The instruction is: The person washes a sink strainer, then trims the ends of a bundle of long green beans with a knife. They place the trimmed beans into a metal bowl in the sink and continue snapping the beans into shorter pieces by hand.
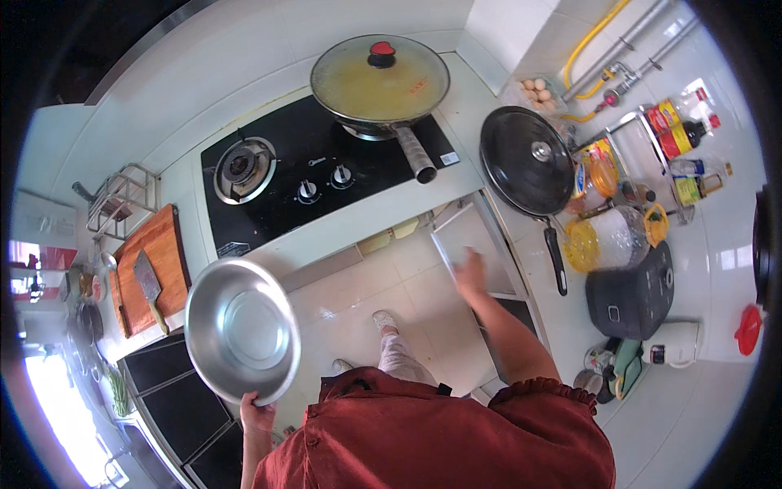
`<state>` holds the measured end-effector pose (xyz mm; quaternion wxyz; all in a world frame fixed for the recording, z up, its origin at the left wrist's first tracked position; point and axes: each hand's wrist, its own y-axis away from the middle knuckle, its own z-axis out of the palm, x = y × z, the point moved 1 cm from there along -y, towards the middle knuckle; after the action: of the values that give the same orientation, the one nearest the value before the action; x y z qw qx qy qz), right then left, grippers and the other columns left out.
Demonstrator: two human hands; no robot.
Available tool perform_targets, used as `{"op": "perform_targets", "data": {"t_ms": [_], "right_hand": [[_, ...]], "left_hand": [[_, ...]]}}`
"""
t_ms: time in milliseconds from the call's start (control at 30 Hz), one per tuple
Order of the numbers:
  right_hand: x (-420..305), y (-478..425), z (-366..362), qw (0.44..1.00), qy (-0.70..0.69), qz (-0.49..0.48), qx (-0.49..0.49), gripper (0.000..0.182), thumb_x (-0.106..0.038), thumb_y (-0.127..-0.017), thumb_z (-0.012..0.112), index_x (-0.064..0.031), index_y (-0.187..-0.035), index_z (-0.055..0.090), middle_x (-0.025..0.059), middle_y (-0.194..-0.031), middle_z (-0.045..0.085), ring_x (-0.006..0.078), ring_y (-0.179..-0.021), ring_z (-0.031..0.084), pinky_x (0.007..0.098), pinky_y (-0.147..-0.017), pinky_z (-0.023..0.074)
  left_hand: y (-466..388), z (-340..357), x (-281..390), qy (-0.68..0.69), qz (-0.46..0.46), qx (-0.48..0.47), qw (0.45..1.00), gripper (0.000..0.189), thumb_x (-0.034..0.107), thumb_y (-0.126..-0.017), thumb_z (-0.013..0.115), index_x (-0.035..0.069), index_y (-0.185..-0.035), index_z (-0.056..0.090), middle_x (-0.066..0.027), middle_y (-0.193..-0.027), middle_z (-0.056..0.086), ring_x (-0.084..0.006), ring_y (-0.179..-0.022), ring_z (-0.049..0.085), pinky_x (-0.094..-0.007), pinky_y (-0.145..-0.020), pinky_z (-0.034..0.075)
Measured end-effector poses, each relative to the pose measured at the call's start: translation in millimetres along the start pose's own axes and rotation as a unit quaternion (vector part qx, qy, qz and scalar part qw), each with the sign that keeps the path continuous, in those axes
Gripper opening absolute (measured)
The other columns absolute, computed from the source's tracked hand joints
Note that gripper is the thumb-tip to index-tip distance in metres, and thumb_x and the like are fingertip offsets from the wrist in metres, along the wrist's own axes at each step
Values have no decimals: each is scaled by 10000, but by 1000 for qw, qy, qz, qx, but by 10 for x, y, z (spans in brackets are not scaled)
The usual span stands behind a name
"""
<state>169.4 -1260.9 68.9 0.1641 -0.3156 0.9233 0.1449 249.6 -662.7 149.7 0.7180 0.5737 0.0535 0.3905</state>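
My left hand point(258, 414) grips the near rim of a wide stainless steel basin point(244, 333), tilted so that its bare inside faces up. My right hand point(470, 274) is blurred over an open cabinet door point(467, 235) below the counter. Whether its fingers touch the door's edge cannot be told. In front, a lidded wok point(379, 85) stands on the right burner of a black gas hob point(287, 162). Its glass lid has a red heart-shaped knob point(382, 49), and yellowish contents show through.
On the left, a cleaver point(147, 281) and a ladle point(114, 287) lie on a wooden cutting board point(171, 244). A covered frying pan point(526, 162) sits on the right counter, handle toward me. Beyond are eggs point(537, 91), an oil jug point(611, 235) and a black rice cooker point(632, 293).
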Motion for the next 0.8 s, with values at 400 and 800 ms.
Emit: {"op": "perform_targets", "data": {"t_ms": [400, 800], "right_hand": [[513, -12, -514, 950, 126, 284, 8, 603, -157, -726, 667, 2, -1245, 404, 228, -1244, 430, 396, -1207, 388, 496, -982, 388], [166, 132, 437, 917, -258, 209, -220, 550, -183, -734, 635, 5, -1147, 325, 185, -1033, 575, 333, -920, 619, 470, -785, 511]], "left_hand": [[252, -1975, -124, 103, 174, 120, 972, 424, 115, -776, 415, -151, -1076, 550, -266, -1056, 620, -397, -1029, 595, -439, -888, 544], [866, -1613, -483, 382, 181, 236, 875, 392, 80, -757, 424, -165, -1042, 534, -283, -1047, 595, -426, -965, 593, -424, -830, 575]]}}
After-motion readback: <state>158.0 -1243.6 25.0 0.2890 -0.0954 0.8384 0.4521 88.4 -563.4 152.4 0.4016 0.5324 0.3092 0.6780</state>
